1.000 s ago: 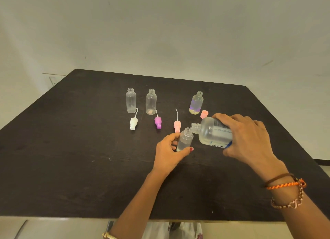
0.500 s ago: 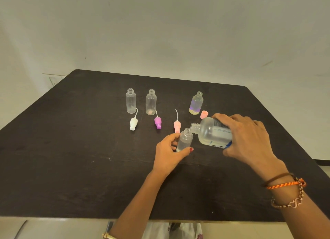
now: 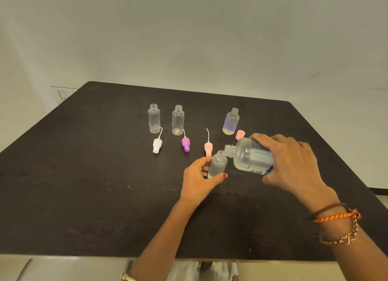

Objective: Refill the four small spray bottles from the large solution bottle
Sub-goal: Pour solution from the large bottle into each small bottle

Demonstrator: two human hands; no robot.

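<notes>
Spill risk: large solution bottle [image 3: 251,154] tipped in right hand's [image 3: 294,161] curled grip, mouth touching small spray bottle [image 3: 217,165] pinched upright by left hand [image 3: 199,179], at 3 o'clock from table [image 3: 84,175] centre. Overtilting or mouth misalignment could flood tabletop.

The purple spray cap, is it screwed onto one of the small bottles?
No, the purple spray cap lies on the table, in front of an open small bottle.

Three open small bottles [image 3: 154,119] are stood in a far row on the table [image 3: 84,196]. Three spray heads [image 3: 186,144] are laid nearer. The large bottle [image 3: 249,156] is tilted right of a held bottle [image 3: 217,165]
</notes>
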